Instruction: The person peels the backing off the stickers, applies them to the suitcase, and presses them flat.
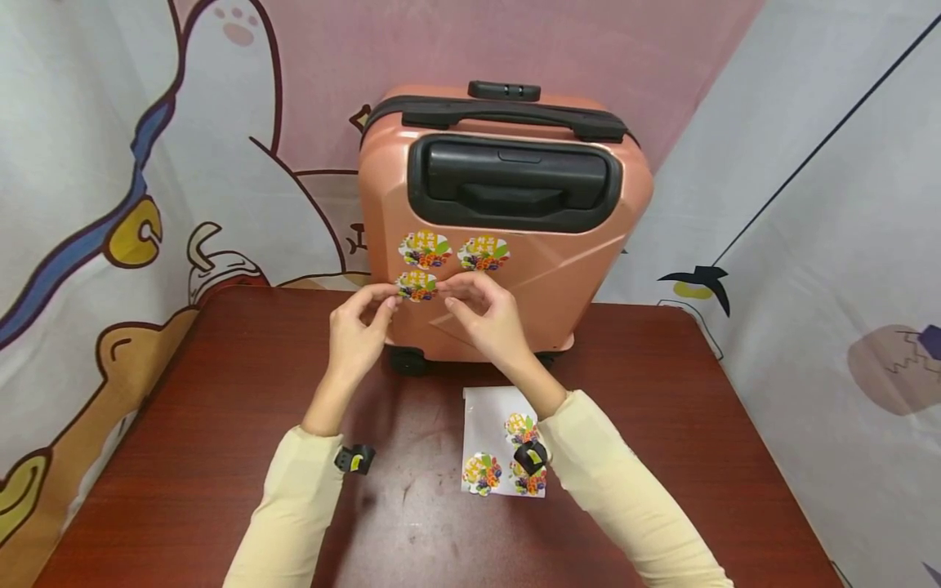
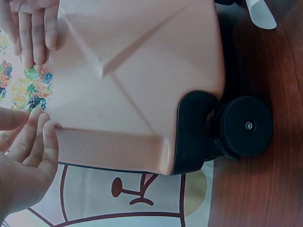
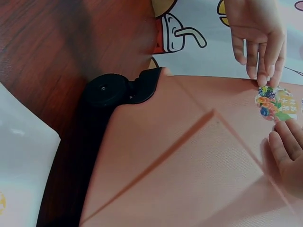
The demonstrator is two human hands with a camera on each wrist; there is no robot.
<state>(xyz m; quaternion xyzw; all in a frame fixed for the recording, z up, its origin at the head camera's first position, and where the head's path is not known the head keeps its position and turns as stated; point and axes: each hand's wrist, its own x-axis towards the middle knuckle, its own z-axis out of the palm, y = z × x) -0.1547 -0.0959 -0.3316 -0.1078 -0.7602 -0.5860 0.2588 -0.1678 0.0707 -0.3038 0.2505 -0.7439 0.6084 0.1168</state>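
Cartoon-printed cloth [image 1: 581, 49] is hanging behind a red-brown desk [image 1: 220, 425], where a pink suitcase [image 1: 544, 282] is standing; on its front, below the upper left sticker [image 1: 425, 250] and the upper right sticker [image 1: 483, 253], a fruit sticker [image 1: 416, 287] is sitting against the shell between two hands; the right hand [image 1: 496, 318] is touching its right edge with straight fingers, thumb apart; the left hand [image 1: 353, 331] is meeting its left edge, though whether those fingers are pinching or merely touching is not showing clearly; thin and probably almost weightless, the fruit sticker is likely behaving as soft film, creasing or tearing easily; its back is presumably tacky, so opposite rims are offering the best hold; nearer the person, a backing sheet [image 1: 485, 416] is carrying further stickers [image 1: 482, 472].
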